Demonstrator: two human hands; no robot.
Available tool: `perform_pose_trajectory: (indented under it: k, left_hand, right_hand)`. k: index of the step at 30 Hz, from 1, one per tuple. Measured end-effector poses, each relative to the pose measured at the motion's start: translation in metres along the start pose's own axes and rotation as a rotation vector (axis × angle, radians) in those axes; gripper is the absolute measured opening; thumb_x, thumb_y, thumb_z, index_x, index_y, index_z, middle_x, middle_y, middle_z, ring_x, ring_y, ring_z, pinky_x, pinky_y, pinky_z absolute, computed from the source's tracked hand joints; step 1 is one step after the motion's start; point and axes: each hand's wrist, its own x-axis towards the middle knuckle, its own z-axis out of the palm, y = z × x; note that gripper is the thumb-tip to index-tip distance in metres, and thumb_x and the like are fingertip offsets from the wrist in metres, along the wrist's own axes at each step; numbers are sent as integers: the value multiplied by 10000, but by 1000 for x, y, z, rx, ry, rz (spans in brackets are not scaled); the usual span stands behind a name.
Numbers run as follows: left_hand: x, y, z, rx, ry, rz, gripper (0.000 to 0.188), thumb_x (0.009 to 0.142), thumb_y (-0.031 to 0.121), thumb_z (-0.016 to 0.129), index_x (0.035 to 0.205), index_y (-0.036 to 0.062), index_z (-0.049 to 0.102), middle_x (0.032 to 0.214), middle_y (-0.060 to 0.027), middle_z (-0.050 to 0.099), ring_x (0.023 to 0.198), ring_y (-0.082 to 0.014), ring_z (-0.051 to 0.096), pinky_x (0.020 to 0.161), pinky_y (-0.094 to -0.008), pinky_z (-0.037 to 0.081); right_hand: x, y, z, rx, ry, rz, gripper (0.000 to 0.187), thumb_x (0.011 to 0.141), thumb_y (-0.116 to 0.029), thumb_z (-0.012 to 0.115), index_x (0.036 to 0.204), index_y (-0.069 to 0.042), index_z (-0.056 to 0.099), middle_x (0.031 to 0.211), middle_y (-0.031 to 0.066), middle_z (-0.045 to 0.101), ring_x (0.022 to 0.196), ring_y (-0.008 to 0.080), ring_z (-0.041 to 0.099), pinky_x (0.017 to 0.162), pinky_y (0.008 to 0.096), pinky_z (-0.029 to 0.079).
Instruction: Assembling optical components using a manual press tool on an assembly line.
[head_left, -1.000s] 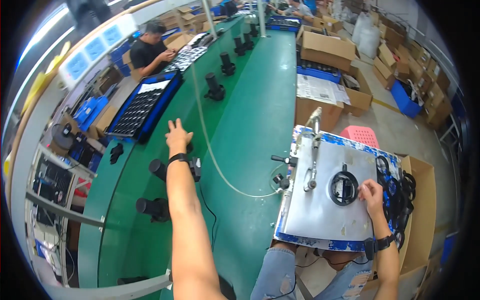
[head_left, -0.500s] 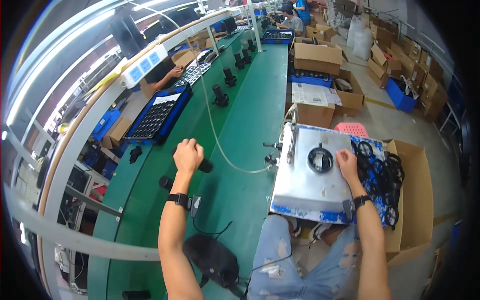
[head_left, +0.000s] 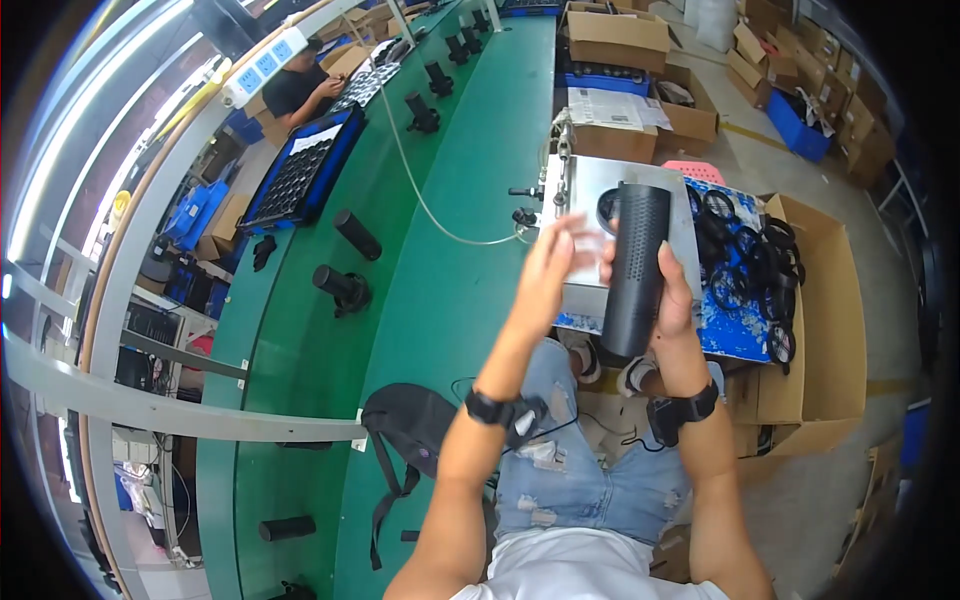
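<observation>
My right hand [head_left: 677, 290] grips a black cylinder [head_left: 640, 265] with rows of small perforations, held tilted slightly off upright in front of the metal box. Its fingers wrap the lower half from behind, the thumb along the right side. My left hand [head_left: 553, 262], smeared by motion, is just left of the cylinder; its fingers look stretched out and apart, holding nothing visible. Behind the cylinder is the silver metal box [head_left: 592, 176], with a black ring [head_left: 607, 208] on its top, partly hidden. Each of my wrists wears a black strap.
Black cylinders [head_left: 357, 235] stand or lie along the green bench [head_left: 440, 225]. A thin hose [head_left: 428, 205] loops across it to the metal fittings. Several black rings [head_left: 735, 250] lie right of the box, beside a cardboard box [head_left: 825, 320]. A black backpack [head_left: 410, 425] lies on the near bench. A co-worker [head_left: 296, 90] sits across.
My left hand has swung right from the cylinders on the bench to beside the metal box. My right hand has left the ring and now holds a black cylinder. The view has tilted downward.
</observation>
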Motion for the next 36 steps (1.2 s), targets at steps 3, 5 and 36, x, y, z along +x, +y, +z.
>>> perform_pose_trajectory:
  k: [3,5,36]
  left_hand:
    - [-44,-32,24,-32,-23,-213,531,973,334,530,1360,3,377,1266,-132,509,1128,-183,522,976,-315,409]
    - [-48,-48,44,-37,-32,-25,568,942,231,589,1373,-32,329,1260,-125,497,1159,-153,475,993,-302,385]
    - [-65,-204,15,267,-185,-504,249,863,243,600,957,14,623,756,-122,679,702,-260,662,650,-370,500]
  right_hand:
    - [-9,-3,-14,-71,123,-101,579,928,-394,560,1301,26,422,1163,166,565,1074,267,592,988,390,459]
    - [-5,-3,-12,-332,184,-196,562,923,-387,566,1285,24,441,1216,175,549,1107,281,574,1006,418,442]
    - [147,22,-133,-1291,563,-632,304,782,-83,767,1011,-13,579,910,47,655,799,109,613,779,250,491]
